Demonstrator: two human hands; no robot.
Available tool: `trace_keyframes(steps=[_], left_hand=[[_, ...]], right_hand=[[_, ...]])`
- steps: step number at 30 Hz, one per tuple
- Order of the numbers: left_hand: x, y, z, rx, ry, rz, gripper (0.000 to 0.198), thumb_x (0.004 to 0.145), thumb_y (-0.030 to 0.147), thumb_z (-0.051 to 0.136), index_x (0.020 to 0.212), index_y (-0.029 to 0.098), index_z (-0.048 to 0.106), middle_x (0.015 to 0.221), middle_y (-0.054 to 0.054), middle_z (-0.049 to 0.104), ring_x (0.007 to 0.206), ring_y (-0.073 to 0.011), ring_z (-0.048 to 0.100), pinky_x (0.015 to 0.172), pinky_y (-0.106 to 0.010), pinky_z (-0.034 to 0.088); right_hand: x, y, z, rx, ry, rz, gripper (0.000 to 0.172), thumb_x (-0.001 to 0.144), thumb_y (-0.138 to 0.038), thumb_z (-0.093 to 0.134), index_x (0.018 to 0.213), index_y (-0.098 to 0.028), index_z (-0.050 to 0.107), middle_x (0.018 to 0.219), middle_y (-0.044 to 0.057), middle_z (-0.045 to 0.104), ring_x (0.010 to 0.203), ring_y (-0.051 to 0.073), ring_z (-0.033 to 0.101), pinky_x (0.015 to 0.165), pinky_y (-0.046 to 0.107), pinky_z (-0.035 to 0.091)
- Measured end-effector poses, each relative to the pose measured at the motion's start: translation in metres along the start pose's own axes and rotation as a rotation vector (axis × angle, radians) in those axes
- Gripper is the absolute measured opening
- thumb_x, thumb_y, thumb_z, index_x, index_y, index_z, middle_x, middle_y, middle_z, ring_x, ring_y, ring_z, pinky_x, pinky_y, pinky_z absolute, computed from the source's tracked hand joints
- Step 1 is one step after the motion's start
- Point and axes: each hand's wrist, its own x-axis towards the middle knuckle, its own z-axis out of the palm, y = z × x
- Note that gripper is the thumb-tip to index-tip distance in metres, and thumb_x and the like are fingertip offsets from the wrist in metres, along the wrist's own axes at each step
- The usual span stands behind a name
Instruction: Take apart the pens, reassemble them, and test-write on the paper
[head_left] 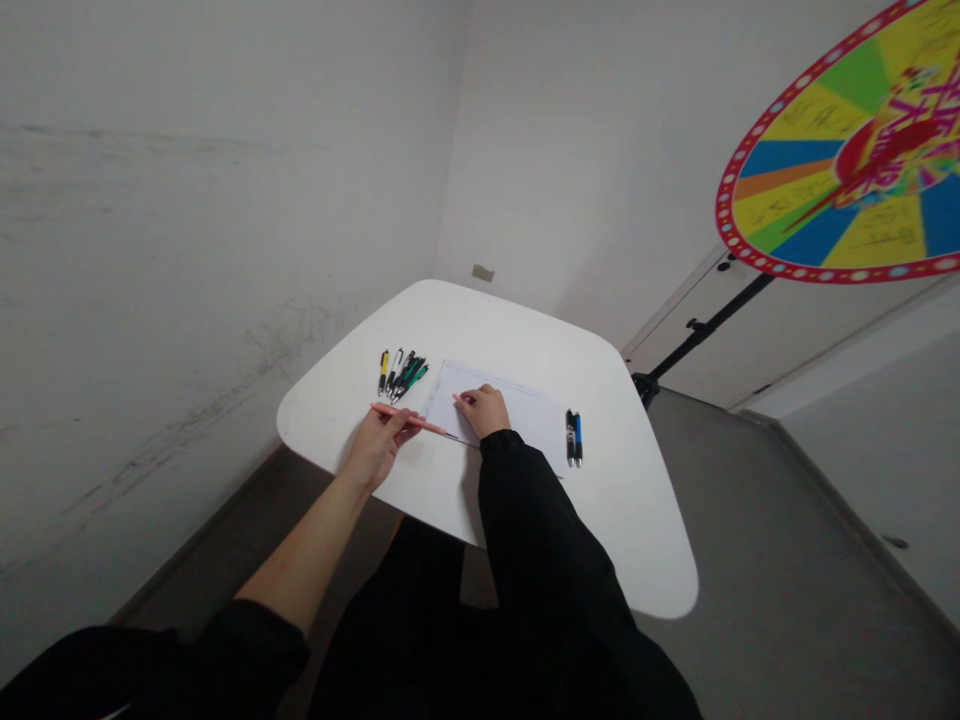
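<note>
My left hand [377, 440] holds a long pink pen [424, 424] in its fingers, low over the left front edge of a white sheet of paper [529, 405]. The pen points to the right, and its dark tip is near the sheet's front edge. Over the left part of the sheet, my right hand [484, 408] pinches a small pink piece [457, 398], perhaps a pen cap. Several pens [407, 376] with yellow, white and green parts lie left of the sheet. A black pen [571, 438] and a blue pen [579, 440] lie side by side at its right.
The white table [637, 520] has rounded corners. Walls stand to the left and behind it. At the upper right, a colourful prize wheel [847, 170] is carried on a black stand [705, 335] beyond the table's right side.
</note>
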Motion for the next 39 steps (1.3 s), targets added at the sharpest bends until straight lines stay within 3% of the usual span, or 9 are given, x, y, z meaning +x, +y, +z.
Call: trace_keyframes(steps=[19, 26, 32, 39], left_hand=[[-0.001, 0.002, 0.001, 0.005, -0.011, -0.002, 0.042, 0.067, 0.037, 0.091, 0.076, 0.016, 0.056, 0.084, -0.005, 0.074, 0.086, -0.0180, 0.073, 0.087, -0.034, 0.057], [0.001, -0.002, -0.002, -0.011, 0.004, 0.002, 0.043, 0.067, 0.036, 0.092, 0.081, 0.016, 0.057, 0.084, -0.005, 0.074, 0.084, -0.0178, 0.073, 0.087, -0.036, 0.057], [0.000, -0.001, -0.001, -0.005, 0.006, 0.007, 0.043, 0.067, 0.035, 0.091, 0.080, 0.016, 0.055, 0.085, -0.004, 0.074, 0.085, -0.0169, 0.073, 0.087, -0.034, 0.057], [-0.001, 0.001, 0.000, 0.000, 0.007, 0.024, 0.045, 0.067, 0.034, 0.091, 0.087, 0.018, 0.055, 0.084, -0.003, 0.074, 0.085, -0.0171, 0.074, 0.087, -0.035, 0.058]], right_hand=[[-0.006, -0.003, -0.002, 0.049, 0.060, -0.011, 0.024, 0.090, -0.038, 0.072, 0.102, -0.019, 0.080, 0.093, 0.007, 0.070, 0.089, 0.019, 0.061, 0.091, 0.031, 0.043], [-0.019, 0.003, -0.009, 0.119, 0.120, -0.038, 0.027, 0.098, -0.034, 0.057, 0.098, -0.020, 0.080, 0.089, 0.008, 0.069, 0.091, 0.020, 0.059, 0.092, 0.034, 0.042], [-0.027, 0.016, -0.007, 0.170, 0.213, 0.035, 0.032, 0.099, -0.031, 0.049, 0.101, -0.017, 0.077, 0.099, 0.011, 0.067, 0.090, 0.022, 0.057, 0.092, 0.036, 0.046], [-0.027, 0.018, -0.008, 0.244, 0.246, 0.043, 0.032, 0.098, -0.025, 0.045, 0.109, -0.015, 0.073, 0.111, 0.014, 0.066, 0.105, 0.023, 0.059, 0.095, 0.036, 0.048]])
